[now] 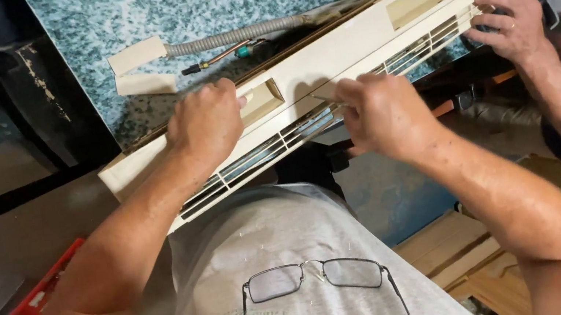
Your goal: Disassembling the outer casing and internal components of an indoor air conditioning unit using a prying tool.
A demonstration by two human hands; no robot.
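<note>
Nearest, a pair of glasses hangs on the person's grey shirt. Beyond it both forearms reach up to a long cream cover with louvred slots, lying slantwise across the near edge of a speckled green table — its low left end juts past the table's edge, its right end rises toward the top right.

The left hand is curled over the cover beside a rectangular recess, fingers closed down on the top face. The right hand is closed in a narrow pinch at the slotted front edge, near the cover's middle; what exactly lies between the fingers cannot be made out.

At the far right end another person's hand grips the cover's slotted edge.

Behind the cover, on the table, lie a grey corrugated hose with a cream end piece, a thin copper tube and a second cream block — close together, with bare tabletop beyond them. Below left, a red tray sits on the floor.
</note>
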